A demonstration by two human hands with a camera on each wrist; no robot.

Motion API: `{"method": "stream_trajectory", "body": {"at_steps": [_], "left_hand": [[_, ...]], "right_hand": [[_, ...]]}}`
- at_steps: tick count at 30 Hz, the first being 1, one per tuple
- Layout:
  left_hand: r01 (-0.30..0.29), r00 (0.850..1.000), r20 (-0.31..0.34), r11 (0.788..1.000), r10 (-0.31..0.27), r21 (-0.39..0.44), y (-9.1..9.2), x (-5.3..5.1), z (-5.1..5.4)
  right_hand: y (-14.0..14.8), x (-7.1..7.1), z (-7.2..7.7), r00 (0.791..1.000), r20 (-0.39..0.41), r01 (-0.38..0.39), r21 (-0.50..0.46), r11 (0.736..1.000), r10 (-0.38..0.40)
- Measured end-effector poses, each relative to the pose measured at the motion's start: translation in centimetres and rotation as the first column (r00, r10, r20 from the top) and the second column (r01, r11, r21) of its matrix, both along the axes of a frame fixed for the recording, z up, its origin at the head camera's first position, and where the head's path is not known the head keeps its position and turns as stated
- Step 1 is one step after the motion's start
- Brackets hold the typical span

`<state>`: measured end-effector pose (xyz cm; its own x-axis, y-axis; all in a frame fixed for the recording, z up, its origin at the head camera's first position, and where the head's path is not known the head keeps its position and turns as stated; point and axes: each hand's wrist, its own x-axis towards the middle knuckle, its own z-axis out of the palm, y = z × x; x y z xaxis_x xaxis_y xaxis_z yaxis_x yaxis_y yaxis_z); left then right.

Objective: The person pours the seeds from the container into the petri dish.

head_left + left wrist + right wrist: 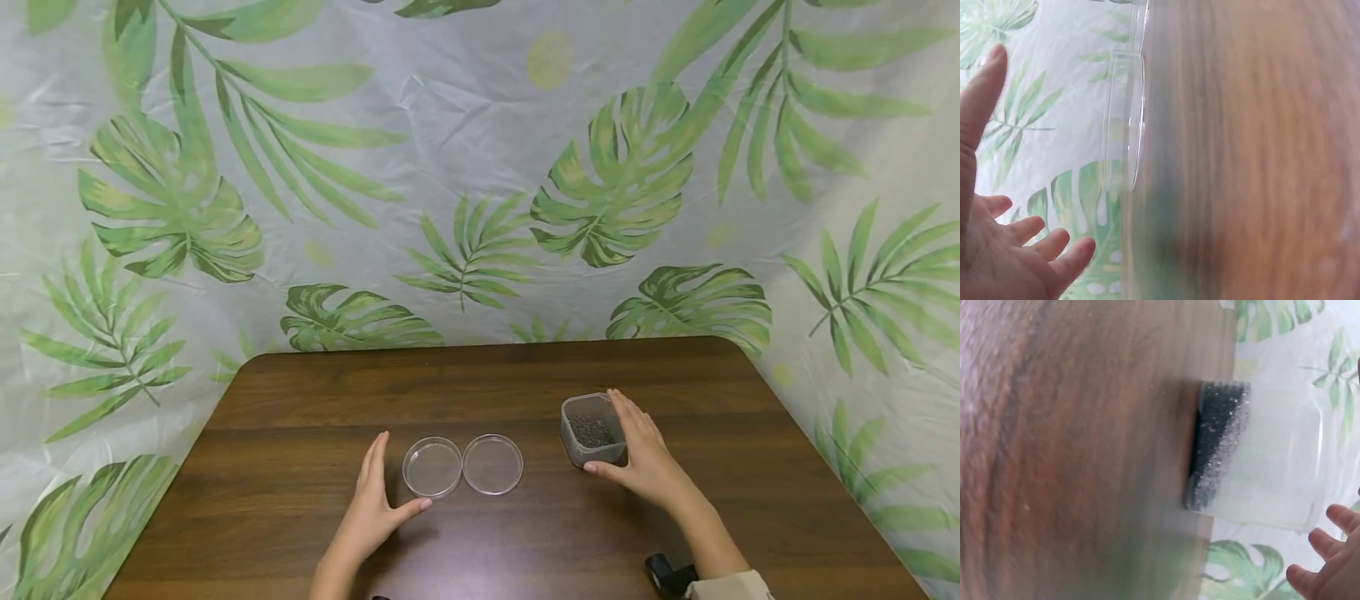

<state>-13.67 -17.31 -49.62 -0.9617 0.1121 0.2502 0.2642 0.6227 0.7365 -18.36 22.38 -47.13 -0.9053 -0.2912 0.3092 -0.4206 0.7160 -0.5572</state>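
Observation:
Two clear round petri dish halves, a left one [432,468] and a right one [492,465], lie side by side on the table. Just left of them my left hand [367,510] is spread, thumb and fingers apart, holding nothing; the left wrist view shows a dish [1124,125] beyond the fingers [1054,244]. A square translucent plastic container [1279,456] stands to the right, partly filled with dark fine grains [590,431] that slope to one side. My right hand [647,463] spreads around its right side, thumb near the front corner. Whether it touches the container, I cannot tell.
The brown wooden table [360,392] has rounded far corners. Behind it hangs a pale cloth [480,150] with green leaf prints. A black device [667,575] is at my right wrist, beside a light sleeve [729,587].

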Motion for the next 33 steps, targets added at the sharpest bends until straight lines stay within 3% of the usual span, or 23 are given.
{"method": "stream_trajectory", "body": {"at_steps": [9,21,26,33], "left_hand": [[0.013,0.992,0.125,0.990,-0.031,0.138,0.0,-0.5,-0.9],[0.014,0.993,0.112,0.985,-0.033,0.171,0.0,-1.3,-2.7],[-0.003,0.995,0.097,0.983,-0.016,0.185,0.0,-1.5,-3.2],[-0.025,0.996,0.091,0.986,0.010,0.163,0.0,-1.5,-3.5]], "right_hand": [[0.0,-0.5,-1.2,0.992,0.126,0.037,-0.157,0.987,-0.017],[0.3,-1.2,-2.4,0.983,0.186,0.056,-0.270,0.961,-0.005],[0.4,-1.6,-3.0,0.984,0.178,0.058,-0.320,0.946,0.000],[0.6,-1.7,-3.9,0.974,0.226,0.062,-0.380,0.923,0.028]]}}
